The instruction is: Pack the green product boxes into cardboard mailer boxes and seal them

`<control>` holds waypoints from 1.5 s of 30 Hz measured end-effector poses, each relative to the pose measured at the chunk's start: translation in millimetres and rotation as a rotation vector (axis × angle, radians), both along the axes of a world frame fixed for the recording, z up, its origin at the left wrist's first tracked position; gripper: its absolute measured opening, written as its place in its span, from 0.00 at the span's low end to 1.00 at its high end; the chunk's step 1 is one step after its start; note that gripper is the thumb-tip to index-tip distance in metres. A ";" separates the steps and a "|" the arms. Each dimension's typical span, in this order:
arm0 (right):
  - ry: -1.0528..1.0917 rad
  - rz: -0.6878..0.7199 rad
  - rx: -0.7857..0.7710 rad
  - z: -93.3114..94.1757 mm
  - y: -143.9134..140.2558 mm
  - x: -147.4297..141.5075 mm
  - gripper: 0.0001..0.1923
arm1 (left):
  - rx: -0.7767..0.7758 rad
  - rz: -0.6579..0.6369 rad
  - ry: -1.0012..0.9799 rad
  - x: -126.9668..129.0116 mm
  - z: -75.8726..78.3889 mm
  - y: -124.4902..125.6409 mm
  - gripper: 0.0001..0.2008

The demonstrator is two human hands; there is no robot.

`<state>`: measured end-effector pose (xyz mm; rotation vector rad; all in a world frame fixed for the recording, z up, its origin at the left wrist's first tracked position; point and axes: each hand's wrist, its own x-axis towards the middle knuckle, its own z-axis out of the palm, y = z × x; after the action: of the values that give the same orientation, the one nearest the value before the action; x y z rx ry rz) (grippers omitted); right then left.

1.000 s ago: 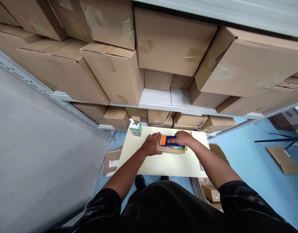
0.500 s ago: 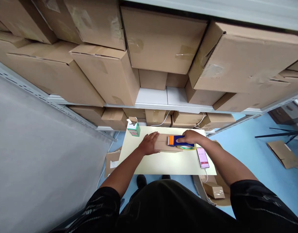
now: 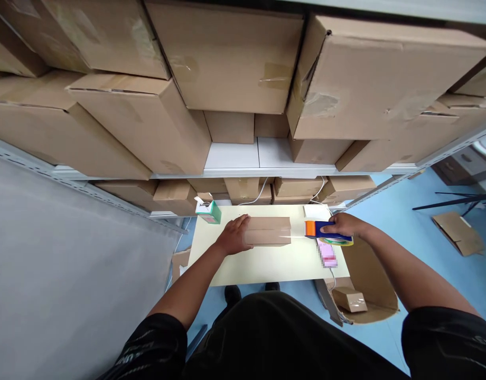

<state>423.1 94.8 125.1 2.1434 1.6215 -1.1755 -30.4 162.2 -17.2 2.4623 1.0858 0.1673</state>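
A small brown cardboard box lies lengthwise on the pale table. My left hand grips its left end, fingers along the far side and thumb on the near side. To the right of the box, my right hand is closed round the handle of a blue tape dispenser with an orange front. A clear strip of tape stretches between the dispenser and the box top, running along the box's middle seam. Partly below the dispenser lies a phone with a pink screen.
A green and white carton stands open at the table's far left corner. Shelves with large cardboard boxes rise in front. Right of the table, a big open carton on the floor holds a small taped box. White cables run behind the table.
My right hand has drawn the tape dispenser rightward off the box, and a strip of tape now spans the gap. My left hand stays at the box's left end. The view has shifted slightly.
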 end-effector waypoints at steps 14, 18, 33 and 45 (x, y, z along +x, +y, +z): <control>-0.163 0.129 -0.033 -34.8 14.3 16.6 0.34 | -0.004 0.003 0.014 1.7 3.9 -0.9 0.61; -0.184 0.127 -0.076 -51.5 19.2 13.3 0.35 | -0.010 0.009 0.014 1.9 4.3 -1.9 0.62; -0.241 0.135 -0.078 -84.6 39.0 -56.8 0.37 | -0.036 0.021 -0.033 2.0 3.4 -2.0 0.62; -0.262 -0.113 -0.326 -83.9 89.7 -93.3 0.24 | -0.064 0.034 -0.056 0.1 -2.6 -0.3 0.61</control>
<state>329.9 184.5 41.2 2.0918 1.1287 -1.0506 -30.3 161.9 -19.8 2.3693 1.0936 0.2075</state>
